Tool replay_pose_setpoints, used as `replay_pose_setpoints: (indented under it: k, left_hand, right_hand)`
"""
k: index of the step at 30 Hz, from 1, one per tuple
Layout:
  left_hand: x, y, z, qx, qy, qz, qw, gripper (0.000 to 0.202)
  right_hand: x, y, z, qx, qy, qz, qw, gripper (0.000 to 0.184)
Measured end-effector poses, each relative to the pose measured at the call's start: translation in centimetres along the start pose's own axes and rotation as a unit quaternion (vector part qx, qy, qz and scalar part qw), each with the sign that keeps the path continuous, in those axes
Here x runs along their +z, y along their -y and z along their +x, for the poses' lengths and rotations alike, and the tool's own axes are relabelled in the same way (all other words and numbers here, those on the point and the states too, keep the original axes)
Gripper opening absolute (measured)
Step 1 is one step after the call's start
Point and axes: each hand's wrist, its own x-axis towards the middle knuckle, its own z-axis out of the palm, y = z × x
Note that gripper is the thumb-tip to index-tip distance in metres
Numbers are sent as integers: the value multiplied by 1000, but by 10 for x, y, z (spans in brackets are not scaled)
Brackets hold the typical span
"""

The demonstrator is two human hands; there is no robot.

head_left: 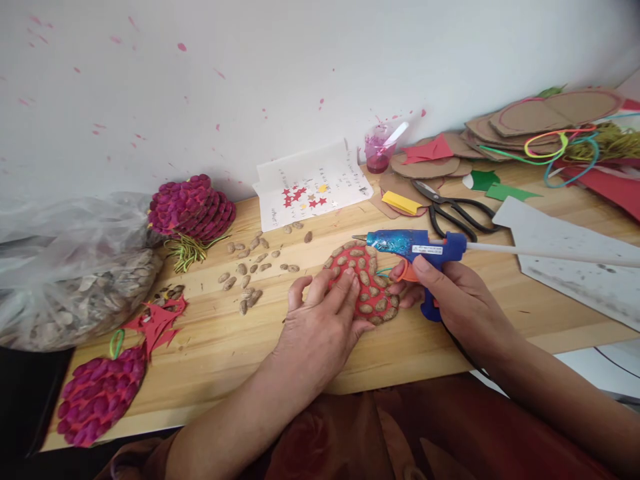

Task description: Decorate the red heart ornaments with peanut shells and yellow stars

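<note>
My right hand (450, 293) is wrapped round a blue glue gun (400, 241), whose nozzle points left. A long white glue stick (540, 255) sticks out of its back. Below the nozzle lies a red apple-like cutout (367, 280), covered with speckled brown seeds. My left hand (325, 323) grips the cutout's near left side, fingers bent over its top and thumb at its lower edge. A thin teal cord loop (384, 271) shows at the cutout's right edge, beside my right fingers. Several loose brown seeds (245, 270) are scattered to the left.
Finished magenta pieces are stacked (193, 207) near a plastic bag (75, 280); another magenta piece (103, 393) lies at front left. Star cutouts rest on white paper (345, 163). Behind are a cup (377, 157), black scissors (455, 210), and cardboard shapes (530, 120). A stained sheet (565, 267) lies right.
</note>
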Motion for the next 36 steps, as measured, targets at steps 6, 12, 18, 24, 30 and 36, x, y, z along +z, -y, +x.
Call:
replay_pose_setpoints:
  k: [6, 12, 18, 24, 30, 36]
  left_hand:
    - [3, 0, -1, -5, 6, -4, 1000, 45]
    - [3, 1, -1, -5, 2, -3, 1000, 45]
    - [5, 0, -1, -14, 5, -10, 1000, 45]
    - [1, 3, -1, -19, 10, -55, 998, 46]
    - [-12, 13, 5, -66, -57, -92, 992, 31]
    - [-18, 16, 12, -78, -25, -119, 989, 19]
  right_hand:
    - [0, -2, 0, 8, -4, -2, 1000, 38]
    - [0, -1, 0, 5, -3, -11, 1000, 38]
    - [1, 0, 0, 14, -2, -2, 1000, 37]
    - [1, 1, 1, 15, -8, -2, 1000, 37]
    - [0, 1, 0, 17, -3, -5, 1000, 40]
    - [0, 2, -1, 12, -2, 2, 1000, 37]
